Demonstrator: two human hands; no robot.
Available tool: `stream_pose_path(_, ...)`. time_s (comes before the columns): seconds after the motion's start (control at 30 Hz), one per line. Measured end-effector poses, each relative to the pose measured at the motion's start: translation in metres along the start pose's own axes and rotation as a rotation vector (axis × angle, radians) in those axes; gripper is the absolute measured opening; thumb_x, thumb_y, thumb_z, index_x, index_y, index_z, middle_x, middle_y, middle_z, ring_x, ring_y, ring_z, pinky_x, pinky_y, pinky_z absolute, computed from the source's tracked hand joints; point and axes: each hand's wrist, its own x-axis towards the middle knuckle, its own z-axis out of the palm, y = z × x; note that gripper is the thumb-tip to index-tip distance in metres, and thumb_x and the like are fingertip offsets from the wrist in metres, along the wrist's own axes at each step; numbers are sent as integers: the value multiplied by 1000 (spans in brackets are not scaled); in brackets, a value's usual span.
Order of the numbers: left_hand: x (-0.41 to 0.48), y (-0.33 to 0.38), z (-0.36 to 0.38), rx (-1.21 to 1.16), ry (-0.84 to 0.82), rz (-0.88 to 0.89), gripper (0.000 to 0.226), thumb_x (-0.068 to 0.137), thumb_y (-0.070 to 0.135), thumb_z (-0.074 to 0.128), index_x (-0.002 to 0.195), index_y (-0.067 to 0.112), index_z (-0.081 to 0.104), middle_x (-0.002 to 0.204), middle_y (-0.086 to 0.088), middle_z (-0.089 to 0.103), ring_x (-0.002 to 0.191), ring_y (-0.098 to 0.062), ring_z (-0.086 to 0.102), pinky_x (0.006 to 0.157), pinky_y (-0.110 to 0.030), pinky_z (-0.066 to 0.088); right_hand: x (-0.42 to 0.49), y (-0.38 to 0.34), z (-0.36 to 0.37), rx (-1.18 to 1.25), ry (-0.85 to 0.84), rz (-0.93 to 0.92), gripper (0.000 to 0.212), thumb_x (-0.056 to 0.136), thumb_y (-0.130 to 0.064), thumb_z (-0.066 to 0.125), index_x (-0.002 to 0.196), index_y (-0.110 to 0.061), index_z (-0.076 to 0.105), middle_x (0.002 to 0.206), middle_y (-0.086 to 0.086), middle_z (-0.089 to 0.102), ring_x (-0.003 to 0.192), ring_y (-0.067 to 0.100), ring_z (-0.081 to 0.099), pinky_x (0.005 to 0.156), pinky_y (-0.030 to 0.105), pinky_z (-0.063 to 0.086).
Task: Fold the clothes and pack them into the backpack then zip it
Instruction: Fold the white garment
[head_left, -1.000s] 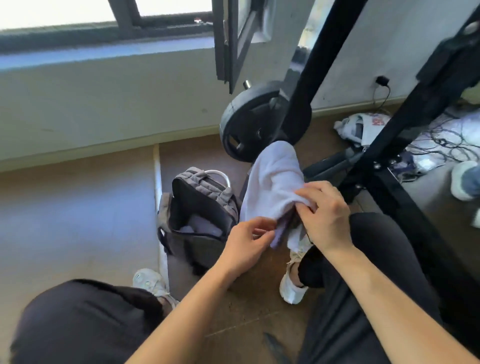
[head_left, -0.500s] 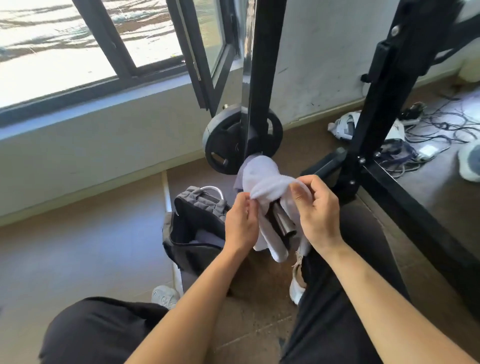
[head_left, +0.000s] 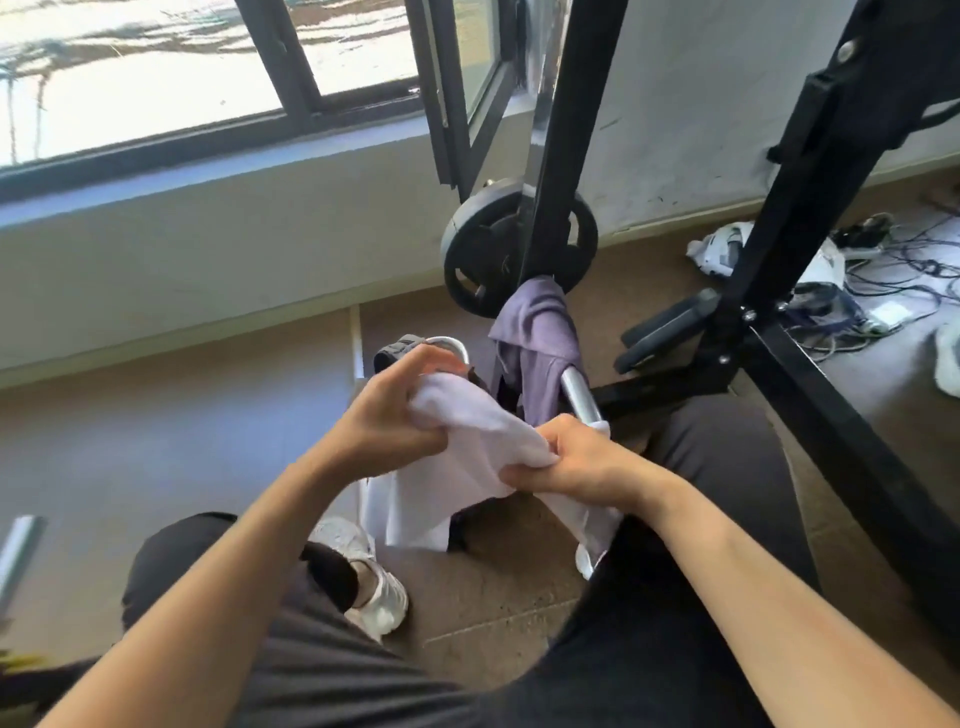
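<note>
Head view: a seated person's dark-trousered knees frame the bottom of the shot, with a white sneaker (head_left: 378, 597) planted on the brown floor (head_left: 498, 597) between them. Both bare forearms reach forward. The left hand (head_left: 387, 415) has its fingers curled tight on the upper corner of a white garment (head_left: 467, 452), while the right hand (head_left: 576, 460) pinches the cloth's lower edge, fingers clamped on it; the fabric stretches between the two and hangs loose below. Just behind it stands the grey backpack (head_left: 397, 353) on the floor, mostly hidden by the cloth, its pale loop handle (head_left: 452, 344) showing above the left hand. Beside the bag, a purple garment (head_left: 540, 332) is draped over a silver bar (head_left: 579, 392). Farther back, a black weight plate (head_left: 480, 265) leans at the foot of a black metal rack (head_left: 569, 130), under an open window (head_left: 457, 88). Tangled cables (head_left: 893, 270) lie far right.
</note>
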Motion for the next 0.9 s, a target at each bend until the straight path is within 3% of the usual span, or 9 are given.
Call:
stream_pose_path(0.13, -11, -30, -4, 124, 296, 42, 43, 76, 7, 73, 118, 16, 67, 108, 11, 67, 98, -2, 64, 88, -25, 53, 4, -9, 23, 253, -119, 21, 34, 91, -23, 75, 102, 8, 68, 84, 4, 68, 83, 14, 65, 77, 25, 51)
stream_pose_path(0.2, -17, -49, -1, 175, 477, -140, 41, 77, 19, 71, 118, 20, 65, 108, 7, 65, 94, -12, 64, 83, -31, 54, 9, -9, 37, 402, -115, 47, 59, 85, -33, 80, 113, 15, 60, 100, 24, 64, 96, 29, 62, 87, 40, 49)
stream_pose_path(0.27, -28, -70, 5, 123, 539, -448, 40, 77, 32, 78, 111, 22, 60, 97, 5, 65, 84, -17, 64, 72, -35, 54, 13, -8, 49, 562, -49, 32, 54, 88, -28, 78, 120, 12, 61, 115, 37, 63, 105, 38, 63, 96, 50, 48)
stream_pose_path(0.37, -54, -94, 24, -124, 422, -773, 40, 78, 50, 75, 86, 16, 56, 74, -1, 61, 68, -24, 59, 61, -37, 49, 17, -9, 58, 742, 111, 66, 34, 95, -14, 67, 123, 5, 65, 122, 29, 67, 112, 37, 68, 100, 47, 52)
stream_pose_path(0.47, -85, -95, 50, -480, 129, -971, 54, 96, 57, 54, 72, 11, 66, 67, -8, 63, 60, -22, 56, 55, -28, 38, 21, -6, 60, 850, 200, 104, 26, 96, -11, 65, 117, 4, 66, 109, 22, 73, 103, 32, 71, 93, 41, 57)
stream_pose_path(0.53, -91, -89, 64, -648, -4, -957, 67, 98, 65, 41, 79, 10, 74, 77, -8, 71, 65, -18, 61, 61, -28, 43, 24, -3, 63, 872, 217, 123, 24, 96, -11, 64, 115, 3, 66, 104, 20, 72, 100, 30, 71, 92, 40, 58)
stream_pose_path(0.7, -80, -77, 74, -902, 75, -675, 57, 106, 51, 36, 120, 11, 74, 117, -8, 77, 110, -19, 69, 95, -34, 50, 34, 10, 78, 796, 198, 179, 23, 96, -14, 66, 112, 1, 66, 101, 19, 73, 98, 28, 72, 90, 39, 58)
stream_pose_path(0.8, -83, -83, 74, -873, 165, -484, 35, 106, 31, 49, 109, 10, 77, 108, -5, 77, 101, -15, 69, 92, -33, 49, 39, 14, 82, 690, 217, 201, 20, 95, -16, 67, 108, -2, 70, 100, 14, 75, 96, 25, 72, 87, 37, 57)
stream_pose_path(0.9, -81, -85, 64, -1013, 325, -468, 31, 93, 36, 63, 101, 10, 78, 101, -11, 73, 95, -19, 65, 88, -35, 49, 47, 23, 82, 543, 352, 236, 15, 92, -17, 71, 105, -10, 71, 98, 11, 77, 97, 29, 73, 87, 40, 59)
